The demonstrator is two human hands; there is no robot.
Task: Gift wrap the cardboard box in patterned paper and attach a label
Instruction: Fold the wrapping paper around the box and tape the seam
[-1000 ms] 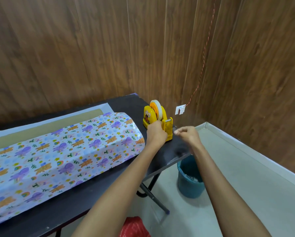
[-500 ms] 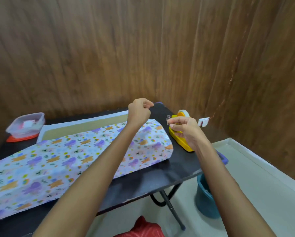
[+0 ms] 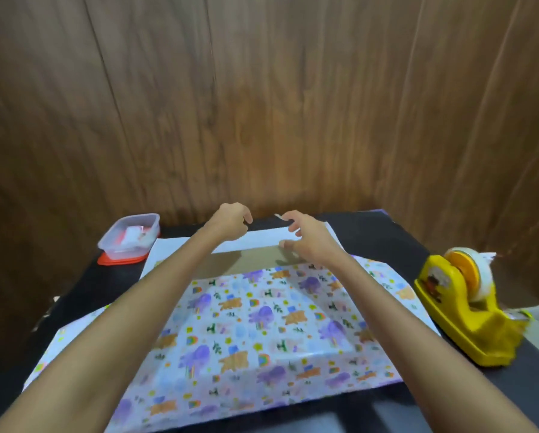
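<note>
Wood-grain panelling is backing a black table (image 3: 387, 242), and both hands are reaching out over its far side. The patterned paper (image 3: 262, 323) is lying print-up over the cardboard box (image 3: 255, 260), nearer the person than either hand. 1 bare strip of the box is showing just below the fingers. Directly under the hands, the paper's white far flap (image 3: 255, 239) is lying flat, probably waiting to be drawn over that strip to close the seam.

The left hand (image 3: 230, 221) is hovering above the flap with its fingers loosely curled and nothing visible in them. The right hand (image 3: 308, 242) is spreading its fingers wide, thumb low near the flap's edge. A small pale sliver, likely a piece of tape (image 3: 277, 216), is clinging to the raised fingertip rather than being clenched, which I judge keeps it ready for the seam.

The yellow tape dispenser (image 3: 462, 317) is sitting well to the right of the right hand. A clear plastic container (image 3: 130, 235) is sitting to the left of the left hand.
</note>
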